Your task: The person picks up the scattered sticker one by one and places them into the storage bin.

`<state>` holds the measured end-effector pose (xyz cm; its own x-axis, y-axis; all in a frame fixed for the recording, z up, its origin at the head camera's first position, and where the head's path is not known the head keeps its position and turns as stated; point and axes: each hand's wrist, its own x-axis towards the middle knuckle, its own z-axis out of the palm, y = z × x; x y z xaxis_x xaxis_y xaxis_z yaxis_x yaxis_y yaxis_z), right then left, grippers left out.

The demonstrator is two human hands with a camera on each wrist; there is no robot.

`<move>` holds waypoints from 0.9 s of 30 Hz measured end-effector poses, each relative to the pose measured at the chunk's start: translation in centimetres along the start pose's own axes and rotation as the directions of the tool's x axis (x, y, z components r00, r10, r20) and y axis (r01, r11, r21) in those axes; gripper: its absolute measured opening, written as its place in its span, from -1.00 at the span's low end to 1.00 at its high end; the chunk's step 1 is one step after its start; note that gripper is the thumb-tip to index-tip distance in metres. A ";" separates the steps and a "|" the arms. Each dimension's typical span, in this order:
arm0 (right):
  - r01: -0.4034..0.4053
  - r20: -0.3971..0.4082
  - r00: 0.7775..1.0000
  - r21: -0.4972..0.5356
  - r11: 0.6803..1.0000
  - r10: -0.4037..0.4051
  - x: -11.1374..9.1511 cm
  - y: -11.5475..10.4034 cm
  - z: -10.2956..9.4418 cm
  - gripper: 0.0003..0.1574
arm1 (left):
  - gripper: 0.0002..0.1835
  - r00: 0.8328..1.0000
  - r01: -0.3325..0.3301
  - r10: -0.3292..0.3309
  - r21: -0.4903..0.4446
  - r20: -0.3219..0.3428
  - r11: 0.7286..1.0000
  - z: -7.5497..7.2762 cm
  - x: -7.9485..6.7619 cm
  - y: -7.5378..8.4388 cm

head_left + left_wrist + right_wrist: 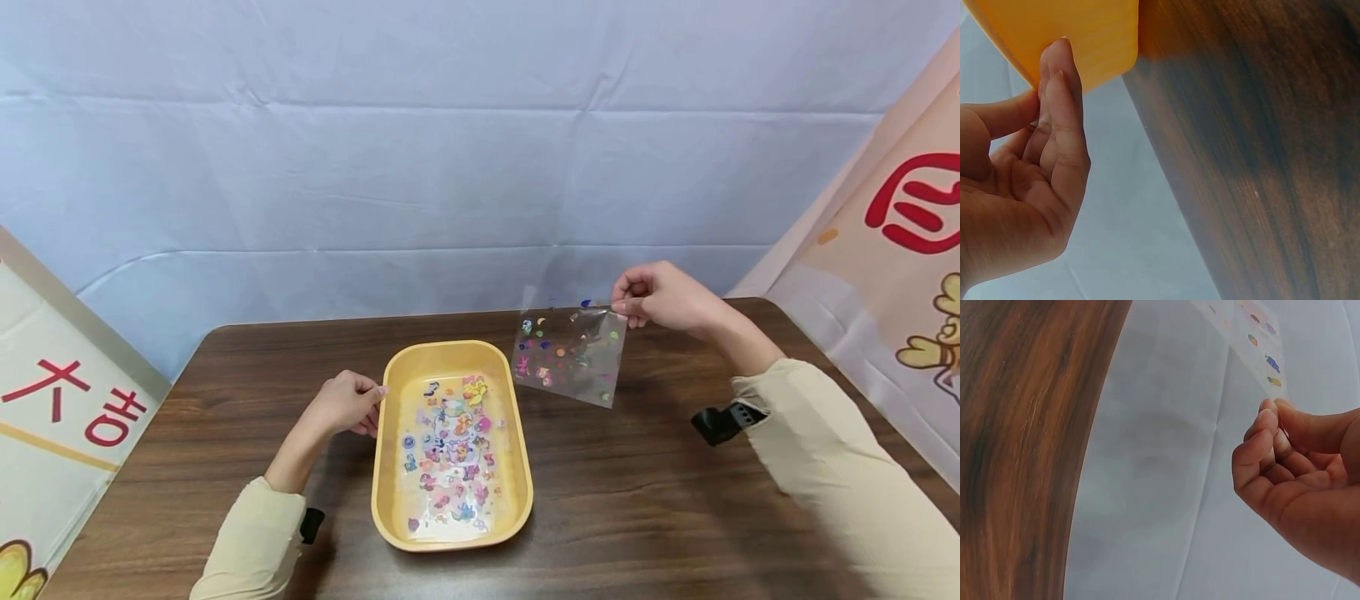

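A yellow tray [386,500] with rounded corners stands on the table, and clear sheets of colourful cartoon stickers [450,475] lie inside it. My left hand [347,404] pinches the tray's left rim between thumb and fingers; in the left wrist view the fingers press along the outer wall [1104,37]. To the right of the tray, my right hand [663,296] pinches the upper right corner of a transparent sticker sheet [570,354], which hangs tilted above the table. Small fruit pictures show on that sheet [1263,344] in the right wrist view.
The dark wooden table [637,500] has a rounded far edge. Behind it hangs a pale blue cloth [450,183]. Printed banners with red characters stand at the left [67,400] and right [892,275].
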<state>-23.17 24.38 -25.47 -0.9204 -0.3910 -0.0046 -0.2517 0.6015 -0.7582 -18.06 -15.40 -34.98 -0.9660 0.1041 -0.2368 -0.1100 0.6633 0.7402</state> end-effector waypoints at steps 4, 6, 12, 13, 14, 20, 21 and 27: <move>0.014 0.007 1.000 0.017 1.000 -0.014 0.2 -0.3 0.5 -0.93 | -0.66 1.000 -0.003 0.003 0.003 0.002 1.000 0.0 -0.1 0.0; 0.015 0.014 1.000 0.015 1.000 -0.015 0.3 -0.4 0.8 -0.95 | -0.66 1.000 -0.005 0.005 0.005 0.003 1.000 0.0 -0.2 0.1; 0.021 0.045 0.999 0.007 1.000 -0.022 0.8 -0.1 1.8 -0.96 | -0.65 1.000 0.000 0.000 0.006 0.003 1.000 0.0 -0.2 0.1; 0.024 0.049 0.998 0.009 1.000 -0.024 0.9 -0.1 2.0 -0.96 | -0.65 1.000 0.002 -0.002 0.004 0.003 1.000 0.0 -0.1 0.1; 0.026 0.054 0.998 0.009 1.000 -0.027 1.0 -0.1 2.2 -0.96 | -0.65 1.000 0.000 0.000 0.005 0.006 1.000 0.0 -0.1 0.1; 0.034 0.073 0.997 0.009 0.999 -0.034 1.2 -0.3 3.1 -0.95 | -0.65 1.000 -0.001 0.001 0.001 0.006 1.000 0.0 -0.1 0.1; 0.035 0.075 0.997 0.009 0.999 -0.036 1.3 -0.3 3.2 -0.95 | -0.65 1.000 -0.001 0.001 0.001 0.006 1.000 0.0 -0.1 0.1; 0.047 0.102 0.994 0.019 0.999 -0.049 1.6 -0.8 4.2 -0.96 | -0.65 1.000 -0.014 0.014 0.003 0.010 1.000 -0.1 -0.2 0.1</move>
<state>-23.15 20.40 -27.59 -0.8716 -0.4890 -0.0339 -0.2894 0.5692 -0.7696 -17.86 -15.41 -34.81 -0.9650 0.1211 -0.2327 -0.0954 0.6642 0.7414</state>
